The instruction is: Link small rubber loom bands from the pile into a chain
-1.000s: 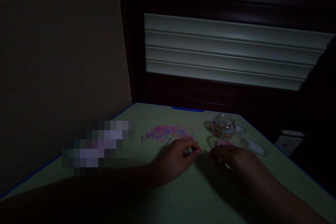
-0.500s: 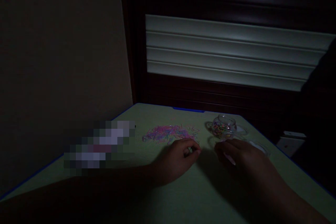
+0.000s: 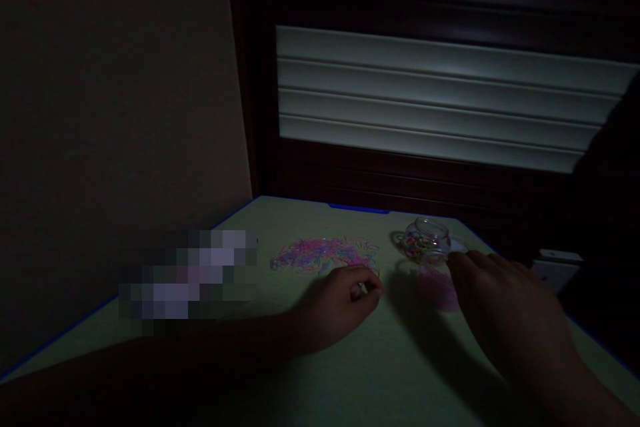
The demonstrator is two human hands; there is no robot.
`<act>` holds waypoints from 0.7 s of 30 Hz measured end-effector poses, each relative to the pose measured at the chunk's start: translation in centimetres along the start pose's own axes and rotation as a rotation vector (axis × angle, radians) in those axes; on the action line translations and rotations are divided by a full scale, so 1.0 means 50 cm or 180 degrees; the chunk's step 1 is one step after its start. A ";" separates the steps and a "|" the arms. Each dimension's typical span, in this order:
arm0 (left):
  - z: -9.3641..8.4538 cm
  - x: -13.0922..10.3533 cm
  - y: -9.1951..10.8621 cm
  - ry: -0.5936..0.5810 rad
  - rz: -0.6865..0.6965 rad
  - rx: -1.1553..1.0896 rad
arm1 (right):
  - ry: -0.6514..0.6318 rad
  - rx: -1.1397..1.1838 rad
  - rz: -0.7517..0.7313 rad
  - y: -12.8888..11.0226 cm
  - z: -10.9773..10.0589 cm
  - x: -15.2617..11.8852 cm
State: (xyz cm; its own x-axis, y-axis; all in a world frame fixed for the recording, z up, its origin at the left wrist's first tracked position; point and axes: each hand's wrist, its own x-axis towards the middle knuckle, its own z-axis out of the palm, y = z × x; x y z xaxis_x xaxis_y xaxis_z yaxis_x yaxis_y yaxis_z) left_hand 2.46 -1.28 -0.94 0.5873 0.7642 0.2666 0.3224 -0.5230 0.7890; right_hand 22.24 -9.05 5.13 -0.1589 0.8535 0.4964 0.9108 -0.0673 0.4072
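A loose pile of pink, purple and blue bands [image 3: 325, 254] lies on the pale table [image 3: 330, 373]. Just in front of it rests my left hand [image 3: 340, 303], its thumb and fingertips pinched together; whatever they may hold is too small and dark to tell. My right hand [image 3: 510, 313] is over the right side, fingers together and pointing forward, beside a clear jar of pink bands [image 3: 437, 287]. Its fingertips are partly hidden, and I cannot tell whether it holds anything. Behind stands an open clear jar with multicoloured bands [image 3: 425, 240].
A blurred-out, pixelated item [image 3: 190, 277] lies at the table's left. Beyond the right edge is a white box-like object [image 3: 557, 270], partly behind my right hand. A wall rises on the left, and a dark panel with pale slats [image 3: 425, 100] stands behind the table.
My right hand has moved to the right, away from my left hand, uncovering the jar of pink bands. My left hand has stayed nearly still.
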 end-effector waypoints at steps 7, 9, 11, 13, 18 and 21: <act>-0.002 0.000 0.006 -0.0017 0.0034 -0.0054 | 0.0059 -0.0179 0.0057 0.001 -0.003 -0.001; -0.002 0.000 0.006 -0.0024 0.0032 -0.0075 | 0.0037 -0.0178 0.0046 0.001 -0.004 0.000; -0.002 -0.001 0.006 -0.0016 0.0011 -0.0080 | -0.0017 -0.0167 0.0030 0.002 -0.002 0.000; -0.002 -0.001 0.006 -0.0007 0.0005 -0.0065 | -0.0081 -0.0142 0.0033 0.003 0.001 0.000; -0.002 0.000 0.005 -0.0033 -0.0008 -0.0038 | -0.0186 -0.0055 0.0057 0.005 0.010 -0.002; -0.001 0.000 0.004 -0.0056 -0.0025 -0.0090 | -0.0123 -0.0071 0.0035 0.003 0.007 -0.002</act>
State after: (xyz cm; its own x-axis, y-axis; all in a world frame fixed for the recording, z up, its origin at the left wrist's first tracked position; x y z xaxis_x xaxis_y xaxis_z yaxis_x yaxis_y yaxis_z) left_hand 2.50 -1.35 -0.74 0.5978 0.7614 0.2508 0.3060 -0.5059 0.8065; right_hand 22.54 -8.93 4.87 -0.1336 0.8720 0.4710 0.9036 -0.0880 0.4192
